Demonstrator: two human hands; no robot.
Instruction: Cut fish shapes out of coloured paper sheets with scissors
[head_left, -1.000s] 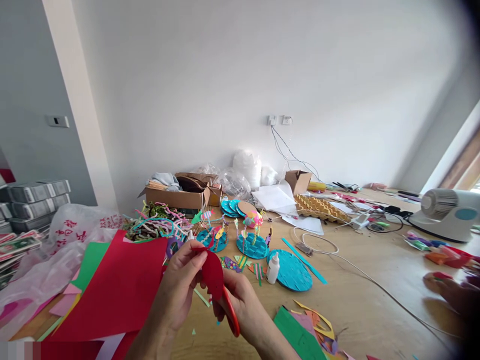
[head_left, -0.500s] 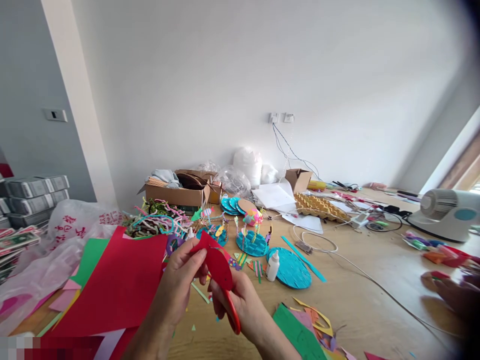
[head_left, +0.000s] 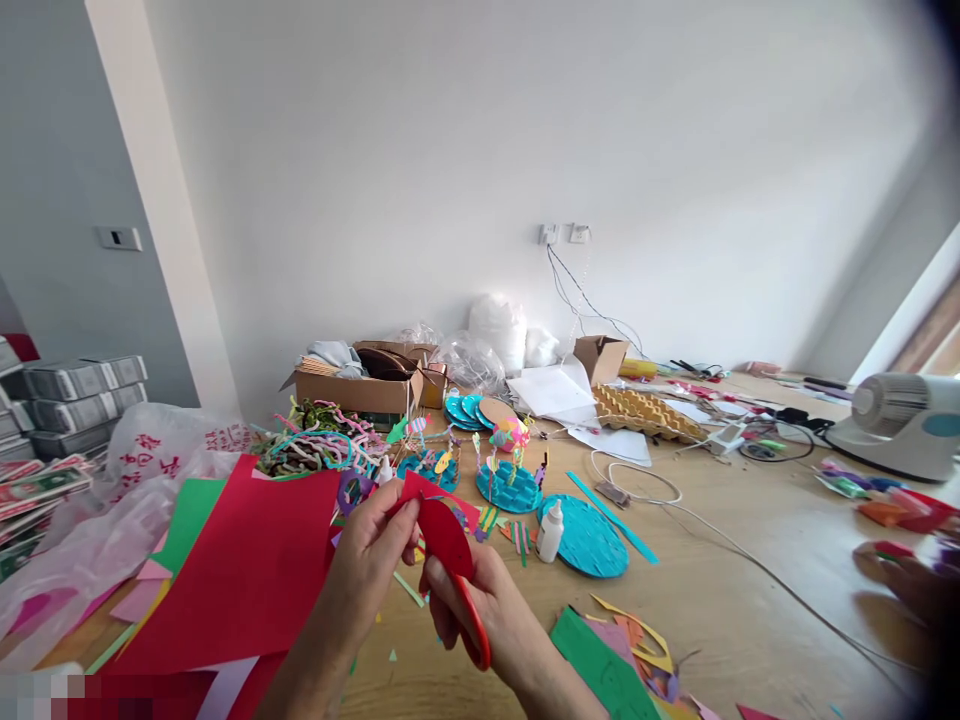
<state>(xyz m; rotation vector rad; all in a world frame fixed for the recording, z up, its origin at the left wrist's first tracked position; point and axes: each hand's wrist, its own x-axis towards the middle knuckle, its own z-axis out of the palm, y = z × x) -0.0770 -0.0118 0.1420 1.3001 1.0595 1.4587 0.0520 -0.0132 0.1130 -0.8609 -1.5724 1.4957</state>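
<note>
My left hand (head_left: 373, 545) pinches a small piece of red paper (head_left: 448, 537) between thumb and fingers, above the wooden table. Part of the paper curves down toward my right hand (head_left: 491, 595), which is closed around scissors with red handles (head_left: 474, 630). The scissor blades are mostly hidden behind the paper. Large red sheets (head_left: 240, 560) lie left of my left hand, over a green sheet (head_left: 193, 525). Beyond my hands stand blue discs with small paper figures (head_left: 510, 487), and a white glue bottle (head_left: 550, 532) is beside a plain blue disc (head_left: 589, 540).
Green paper and coloured scraps (head_left: 604, 655) lie right of my right forearm. A white cable (head_left: 757, 560) crosses the table. Pipe cleaners (head_left: 319, 440) and a cardboard box (head_left: 356, 388) stand at the back left. Another person's hand (head_left: 907, 580) shows at the right edge, near a white fan (head_left: 900, 430).
The view has shifted slightly, so the scene sits a little further right. The red paper has turned a little in my hands, and more of it shows behind the curved part.
</note>
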